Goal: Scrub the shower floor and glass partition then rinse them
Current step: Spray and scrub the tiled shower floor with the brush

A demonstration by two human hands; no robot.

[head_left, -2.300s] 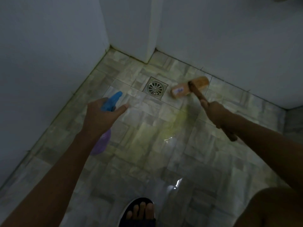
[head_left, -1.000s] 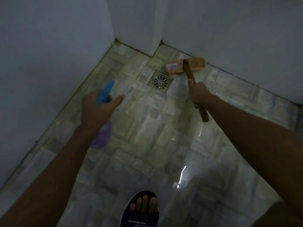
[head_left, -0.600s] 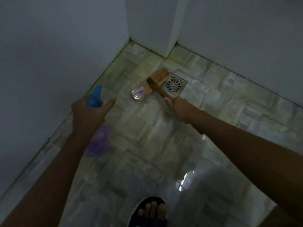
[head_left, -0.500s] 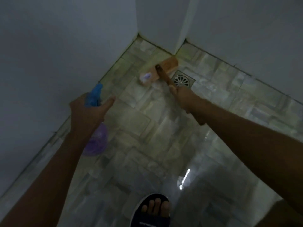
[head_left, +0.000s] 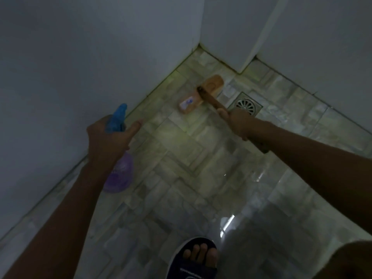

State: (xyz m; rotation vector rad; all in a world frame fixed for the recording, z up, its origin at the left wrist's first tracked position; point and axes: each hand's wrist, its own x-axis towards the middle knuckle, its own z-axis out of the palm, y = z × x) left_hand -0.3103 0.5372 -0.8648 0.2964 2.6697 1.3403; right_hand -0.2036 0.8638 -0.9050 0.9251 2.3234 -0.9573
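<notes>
1. The brush (head_left: 200, 94) is held by its handle in the right hand (head_left: 236, 123), with the fingers wrapped round it. Its head is set on the floor (head_left: 181, 162) in the far corner, near the drain (head_left: 246, 104).
2. A spray bottle (head_left: 120, 174) is gripped in the left hand (head_left: 109, 137), with the thumb stretched out.
3. Floor scrubbing is judged to be under way. The glass partition, not made out here, and the rinse are judged to be left.

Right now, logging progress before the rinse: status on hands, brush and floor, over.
Left hand grips spray bottle. Right hand grips brush handle, brush head on floor tiles left of drain, near the wall. Nothing blocks it.
</notes>
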